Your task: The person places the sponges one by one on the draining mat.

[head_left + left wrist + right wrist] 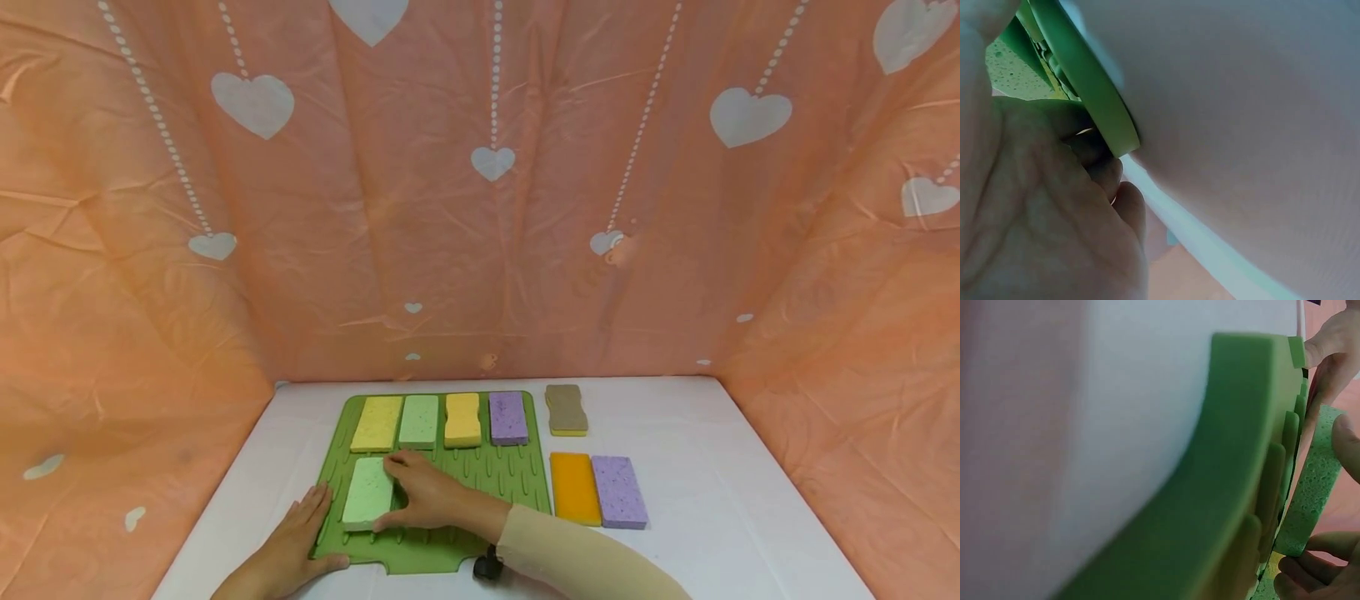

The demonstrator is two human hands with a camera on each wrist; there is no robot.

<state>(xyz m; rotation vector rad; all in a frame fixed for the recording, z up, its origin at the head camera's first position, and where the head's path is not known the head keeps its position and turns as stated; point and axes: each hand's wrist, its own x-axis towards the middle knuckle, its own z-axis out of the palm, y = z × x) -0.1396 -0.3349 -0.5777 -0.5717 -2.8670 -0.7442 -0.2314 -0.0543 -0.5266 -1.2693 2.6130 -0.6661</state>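
Note:
A light green sponge (pixel 369 493) sits at the front left of a green ridged mat (pixel 495 479). My right hand (pixel 427 496) pinches it from the right side, thumb at the near end and fingers at the far end. In the right wrist view the thumb and fingers hold opposite ends of this sponge (pixel 1311 481), which stands over the mat's ridges. At the mat's left edge rests my left hand (pixel 296 542), fingers extended. The left wrist view has its palm (pixel 1054 206) close up, with fingertips against the mat's rim (pixel 1094 94).
Along the mat's back lie a yellow sponge (pixel 377 423), a green one (pixel 418 422), a wavy yellow one (pixel 462 420) and a purple one (pixel 508 417). Right of the mat are a grey-topped sponge (pixel 566 408), an orange one (pixel 575 489) and a purple one (pixel 618 492).

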